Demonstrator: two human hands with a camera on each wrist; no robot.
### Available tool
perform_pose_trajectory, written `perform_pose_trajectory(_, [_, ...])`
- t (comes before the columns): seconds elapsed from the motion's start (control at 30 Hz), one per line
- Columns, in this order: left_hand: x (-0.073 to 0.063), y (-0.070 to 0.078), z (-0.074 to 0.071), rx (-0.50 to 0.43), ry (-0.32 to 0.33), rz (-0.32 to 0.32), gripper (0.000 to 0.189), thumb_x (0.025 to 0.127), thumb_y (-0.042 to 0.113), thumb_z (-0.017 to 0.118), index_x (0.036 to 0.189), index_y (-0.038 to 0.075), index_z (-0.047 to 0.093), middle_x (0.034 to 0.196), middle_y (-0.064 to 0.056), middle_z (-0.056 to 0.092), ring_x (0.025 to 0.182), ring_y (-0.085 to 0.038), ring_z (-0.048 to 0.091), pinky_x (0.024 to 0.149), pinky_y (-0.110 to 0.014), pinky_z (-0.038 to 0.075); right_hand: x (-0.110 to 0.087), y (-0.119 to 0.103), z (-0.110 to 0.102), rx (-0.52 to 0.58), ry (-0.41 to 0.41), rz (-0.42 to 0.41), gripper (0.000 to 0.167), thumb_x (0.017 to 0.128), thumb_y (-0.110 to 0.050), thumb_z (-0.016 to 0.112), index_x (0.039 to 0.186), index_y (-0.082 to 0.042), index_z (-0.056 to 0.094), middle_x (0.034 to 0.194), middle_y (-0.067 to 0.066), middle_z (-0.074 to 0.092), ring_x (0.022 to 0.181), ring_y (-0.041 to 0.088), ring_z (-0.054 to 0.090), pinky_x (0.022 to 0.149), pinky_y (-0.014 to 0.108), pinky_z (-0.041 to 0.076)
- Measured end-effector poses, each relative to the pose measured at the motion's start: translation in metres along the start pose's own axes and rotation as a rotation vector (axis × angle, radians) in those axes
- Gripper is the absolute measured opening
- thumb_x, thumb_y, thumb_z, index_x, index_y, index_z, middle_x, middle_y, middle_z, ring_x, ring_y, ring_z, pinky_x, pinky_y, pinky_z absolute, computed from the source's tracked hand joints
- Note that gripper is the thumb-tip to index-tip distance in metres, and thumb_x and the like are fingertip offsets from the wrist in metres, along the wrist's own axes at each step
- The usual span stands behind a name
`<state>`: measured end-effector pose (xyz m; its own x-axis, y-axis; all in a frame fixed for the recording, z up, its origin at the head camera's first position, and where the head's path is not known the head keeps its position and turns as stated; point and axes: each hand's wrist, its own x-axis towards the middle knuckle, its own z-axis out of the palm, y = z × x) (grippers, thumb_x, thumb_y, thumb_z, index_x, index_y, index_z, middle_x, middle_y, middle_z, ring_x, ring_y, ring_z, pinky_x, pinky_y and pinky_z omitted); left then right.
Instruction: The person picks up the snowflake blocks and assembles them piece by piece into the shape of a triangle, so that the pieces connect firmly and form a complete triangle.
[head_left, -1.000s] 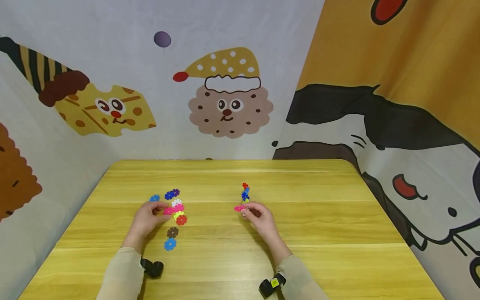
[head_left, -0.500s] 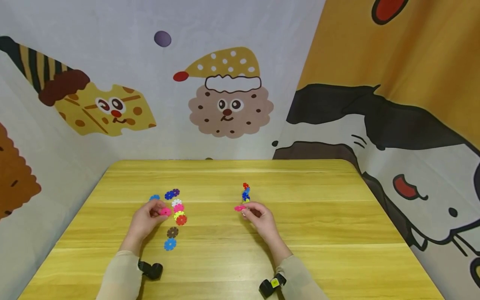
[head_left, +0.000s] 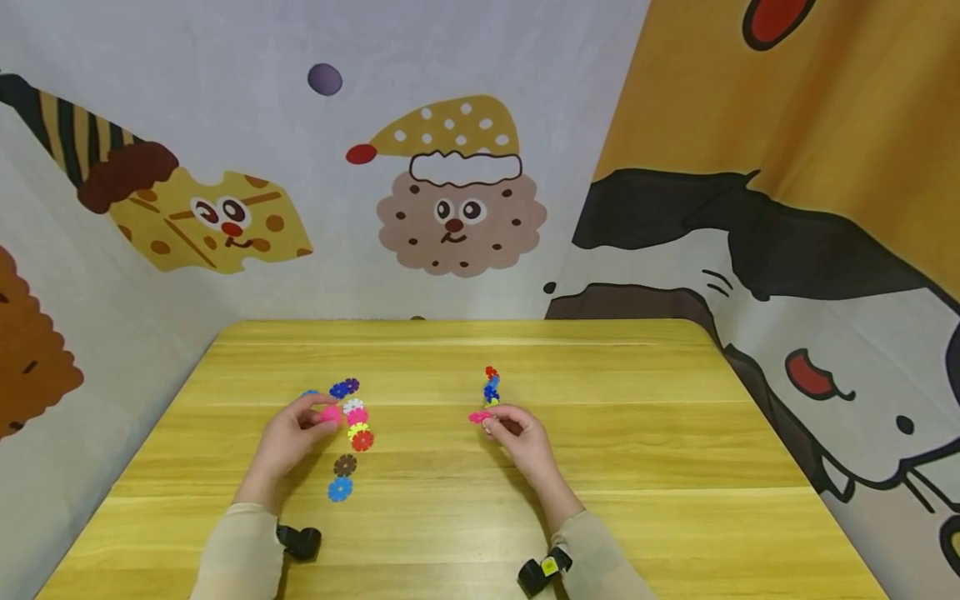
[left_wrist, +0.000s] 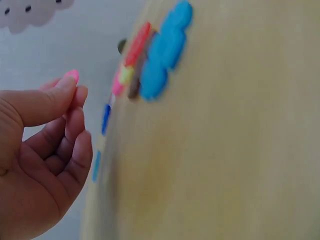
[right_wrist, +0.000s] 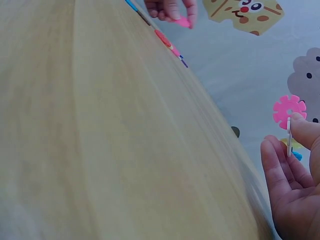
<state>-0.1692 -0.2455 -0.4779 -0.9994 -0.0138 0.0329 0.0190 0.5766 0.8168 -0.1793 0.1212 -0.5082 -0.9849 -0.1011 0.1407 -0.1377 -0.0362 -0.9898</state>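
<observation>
My left hand pinches a pink snowflake disc between thumb and fingertips, just left of a row of discs on the table. In the left wrist view only that disc's edge shows above the thumb. My right hand holds a chain of joined snowflake discs, with red, blue and yellow pieces stretching away from it. At the near end of the chain, the right wrist view shows a notched pink disc and a white disc edge-on by the thumb. The fingers hide part of the chain.
Near my left hand lie white, pink, yellow and red discs in a row. Closer to me are a brown disc and a light blue disc. Dark blue and purple discs lie beyond on the wooden table.
My left hand has drawn the pink disc slightly left, off the row, then lifted it a little while turning it. My right hand and its chain have stayed in place.
</observation>
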Motion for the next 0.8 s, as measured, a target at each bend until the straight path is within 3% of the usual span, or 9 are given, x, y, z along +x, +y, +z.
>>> perform_pose_trajectory(0.17, [0.001, 0.026, 0.007, -0.045, -0.031, 0.033, 0.039, 0.092, 0.014, 0.072, 0.129, 0.003, 0.063, 0.096, -0.009, 0.065, 0.086, -0.021, 0.057, 0.07, -0.03, 0.05, 0.0, -0.001, 0.0, -0.001, -0.003, 0.0, 0.017, 0.091, 0.006, 0.066, 0.107, 0.011, 0.067, 0.101, 0.02, 0.067, 0.081, 0.012, 0.065, 0.075, 0.032, 0.059])
perform_pose_trajectory(0.37, [0.002, 0.055, 0.037, -0.142, -0.101, 0.123, 0.036, 0.09, 0.008, 0.073, 0.124, 0.001, 0.066, 0.091, -0.007, 0.065, 0.078, -0.017, 0.056, 0.06, -0.026, 0.049, -0.002, -0.001, 0.002, 0.007, 0.016, -0.021, 0.017, 0.09, 0.005, 0.068, 0.106, 0.01, 0.068, 0.1, 0.021, 0.067, 0.081, 0.013, 0.065, 0.074, 0.03, 0.058])
perform_pose_trajectory(0.6, [0.003, 0.081, 0.077, -0.194, -0.19, 0.166, 0.033, 0.087, 0.01, 0.076, 0.119, 0.002, 0.07, 0.088, -0.002, 0.063, 0.081, -0.017, 0.056, 0.07, -0.026, 0.051, -0.002, 0.001, 0.001, -0.03, -0.002, -0.071, 0.017, 0.091, 0.004, 0.068, 0.106, 0.011, 0.067, 0.099, 0.018, 0.068, 0.081, 0.01, 0.065, 0.072, 0.026, 0.058])
perform_pose_trajectory(0.8, [0.006, 0.094, 0.098, -0.214, -0.211, 0.177, 0.035, 0.086, 0.012, 0.078, 0.119, 0.005, 0.07, 0.087, 0.001, 0.064, 0.082, -0.018, 0.058, 0.071, -0.028, 0.052, -0.002, 0.0, 0.001, -0.09, 0.0, -0.064, 0.016, 0.091, 0.001, 0.069, 0.107, 0.005, 0.071, 0.102, 0.015, 0.069, 0.085, 0.01, 0.064, 0.074, 0.024, 0.057])
